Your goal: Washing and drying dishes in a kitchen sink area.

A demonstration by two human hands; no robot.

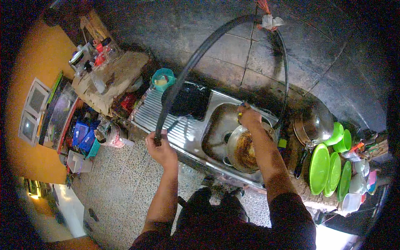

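Observation:
My left hand (pixel 161 150) grips the end of a dark flexible hose (pixel 200 54), over the floor at the front edge of the steel sink unit's ribbed drainboard (pixel 184 134). The hose arches up to a tied wrapping on the wall and comes down behind the sink. My right hand (pixel 249 117) is closed at the back rim of the sink basin (pixel 215 125), by a small blue and yellow part, perhaps a tap; its fingers are partly hidden. Under my right forearm, a metal pan (pixel 239 153) with brown residue sits in the basin, tilted over its right side.
A black rectangular item (pixel 192 100) and a teal basket (pixel 163 78) stand on the drainboard. Right of the sink are a large metal pot (pixel 314 125), green plates (pixel 319 168) and green cups (pixel 342 142). A wooden table (pixel 125 73) and a bucket (pixel 111 134) stand to the left.

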